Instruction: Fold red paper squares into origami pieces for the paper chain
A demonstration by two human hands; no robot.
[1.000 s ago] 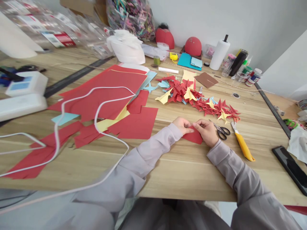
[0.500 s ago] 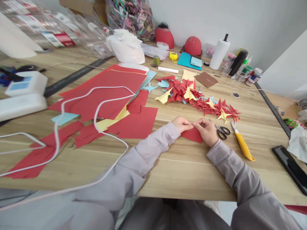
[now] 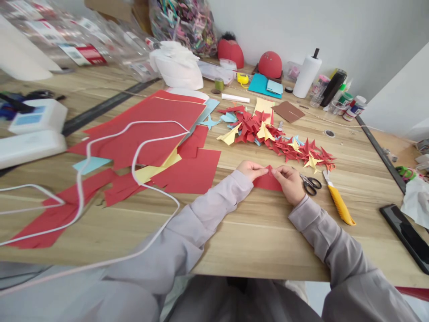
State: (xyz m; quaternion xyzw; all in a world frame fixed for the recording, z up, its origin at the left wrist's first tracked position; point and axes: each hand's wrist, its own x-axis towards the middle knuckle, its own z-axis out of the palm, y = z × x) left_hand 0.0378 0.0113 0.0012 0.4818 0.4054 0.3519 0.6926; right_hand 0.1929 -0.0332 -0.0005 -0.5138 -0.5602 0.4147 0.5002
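Observation:
Between my two hands is a small piece of red paper (image 3: 268, 182), its top edge folded to a point. My left hand (image 3: 252, 170) pinches its left side between thumb and fingers. On the right side, my right hand (image 3: 288, 182) grips the paper with the thumb in front and curled fingers behind. Just right of that hand lie black-handled scissors (image 3: 311, 184), and past them a yellow utility knife (image 3: 339, 201). Beyond my hands spreads a pile of folded paper stars (image 3: 291, 147), mostly red with some yellow and blue.
Red paper sheets (image 3: 150, 129) are stacked to the left, with a white cable (image 3: 80, 188) looped over them. A black phone (image 3: 405, 235) lies near the right edge. Toward the back stand a tape measure (image 3: 242, 79), a white roll (image 3: 306, 76) and several bottles (image 3: 355, 107).
The red paper has been turned or refolded in my fingers: a pointed peak now shows between my thumbs, and its lower edge sits higher. Both hands keep hold of it.

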